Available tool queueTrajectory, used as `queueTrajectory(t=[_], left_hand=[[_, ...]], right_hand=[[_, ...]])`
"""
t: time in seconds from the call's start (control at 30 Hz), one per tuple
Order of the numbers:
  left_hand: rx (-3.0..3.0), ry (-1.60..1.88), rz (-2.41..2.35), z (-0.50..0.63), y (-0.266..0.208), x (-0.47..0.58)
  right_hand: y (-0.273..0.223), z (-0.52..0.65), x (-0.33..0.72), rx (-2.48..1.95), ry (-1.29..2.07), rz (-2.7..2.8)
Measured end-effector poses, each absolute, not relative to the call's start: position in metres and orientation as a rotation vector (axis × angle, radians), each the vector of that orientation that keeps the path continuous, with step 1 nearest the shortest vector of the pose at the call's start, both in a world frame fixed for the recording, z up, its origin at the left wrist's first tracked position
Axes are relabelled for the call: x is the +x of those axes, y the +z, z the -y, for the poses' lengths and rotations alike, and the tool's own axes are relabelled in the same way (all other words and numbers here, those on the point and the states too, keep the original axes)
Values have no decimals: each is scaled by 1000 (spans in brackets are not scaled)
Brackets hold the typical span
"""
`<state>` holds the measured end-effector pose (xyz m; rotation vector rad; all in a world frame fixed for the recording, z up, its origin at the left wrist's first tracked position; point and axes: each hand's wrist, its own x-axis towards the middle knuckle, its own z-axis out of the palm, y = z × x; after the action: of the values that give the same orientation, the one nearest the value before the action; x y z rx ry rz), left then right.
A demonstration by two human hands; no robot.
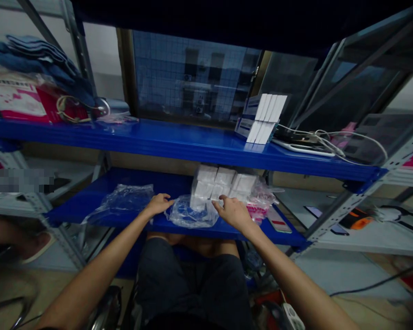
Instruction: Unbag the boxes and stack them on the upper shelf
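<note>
Across the middle of the view runs a long blue upper shelf (pixel 179 135), left to right, with a window behind it. Below is the blue lower shelf (pixel 168 181), right over the person's knees, and that's where all the handling is. Biggest thing on it is a bundle of white boxes (pixel 215 183) wrapped in clear film, right of center and toward the far side; its rows run left to right, so that's its long axis, with the pale box ends facing the near side. Over to the left there's a loose clear plastic sheet (pixel 127 199), kinda crumpled. The crinkled clear bag (pixel 192 213) sits between the hands at the near edge, just in front of the bundle, lying flat with its long axis roughly left to right; can't tell which end is the opening.

Left hand (pixel 157 205) is loosely curled, fingers pointing right at the bag's left edge. Right hand (pixel 236 213) is half-curled, thumb and forefinger pointing left at the bag's right side, in front of the boxes. Can't tell if either one actually has hold of any plastic. Pink packet (pixel 258 211) just right of that hand, then a phone (pixel 278 223) near the right end.
</note>
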<state>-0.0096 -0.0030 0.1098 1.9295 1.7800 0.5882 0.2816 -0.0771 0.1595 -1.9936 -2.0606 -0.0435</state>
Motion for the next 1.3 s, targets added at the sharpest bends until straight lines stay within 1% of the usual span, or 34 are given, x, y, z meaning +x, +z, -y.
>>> queueTrajectory(t=[0.07, 0.13, 0.23, 0.3, 0.33, 0.37, 0.43, 0.47, 0.5, 0.53, 0.57, 0.6, 0.67, 0.7, 0.77, 0.8, 0.87, 0.97, 1.03, 1.07, 1.17, 1.3], left_hand=[[1895, 501, -1768, 0, 102, -15], [1876, 445, -1748, 2, 100, -16], [1876, 412, -1723, 7, 109, -21], [1886, 475, -1749, 11, 126, -31], [1903, 622, -1803, 15, 137, -38], [1923, 831, -1868, 20, 149, -45], [1962, 1501, -1967, 35, 172, -58], [2021, 1721, -1948, 45, 181, -63], [2126, 1810, -1919, 55, 187, -68], [2268, 1723, -1904, 66, 189, -71], [2402, 1508, -1918, 75, 186, -73], [2484, 1224, -1957, 84, 178, -74], [2461, 667, -2030, 96, 154, -76], [2400, 461, -2022, 100, 140, -78], [2292, 220, -1927, 104, 115, -79], [2262, 173, -1881, 106, 107, -80], [2264, 210, -1885, 106, 102, -78], [2403, 493, -2034, 96, 113, -70], [2546, 656, -1985, 80, 119, -61], [2598, 677, -1929, 69, 119, -57], [2563, 515, -1916, 34, 102, -48], [2208, 180, -2069, 0, 71, -51]], right_hand=[[137, 54, 287, -1976, 142, 2032], [129, 33, 289, -1895, 431, 2039], [139, 14, 284, -1736, 902, 2104], [155, 7, 273, -1630, 1062, 2172], [166, 6, 266, -1569, 1043, 2190], [176, 7, 259, -1505, 947, 2186], [196, 14, 244, -1349, 554, 2095], [202, 20, 236, -1273, 339, 2042], [206, 27, 230, -1212, 157, 2013], [205, 35, 224, -1176, 27, 2027], [200, 44, 220, -1170, -49, 2086], [190, 52, 216, -1193, -76, 2176], [160, 68, 214, -1293, -25, 2394], [143, 74, 215, -1348, 32, 2494], [113, 84, 219, -1384, 166, 2664], [103, 86, 222, -1363, 211, 2713], [98, 87, 225, -1332, 224, 2705], [117, 73, 218, -1295, 75, 2534], [131, 54, 203, -1233, -17, 2448], [133, 43, 193, -1198, -33, 2433], [118, 13, 159, -1169, 28, 2460], [67, -8, 136, -1520, 124, 2494]])
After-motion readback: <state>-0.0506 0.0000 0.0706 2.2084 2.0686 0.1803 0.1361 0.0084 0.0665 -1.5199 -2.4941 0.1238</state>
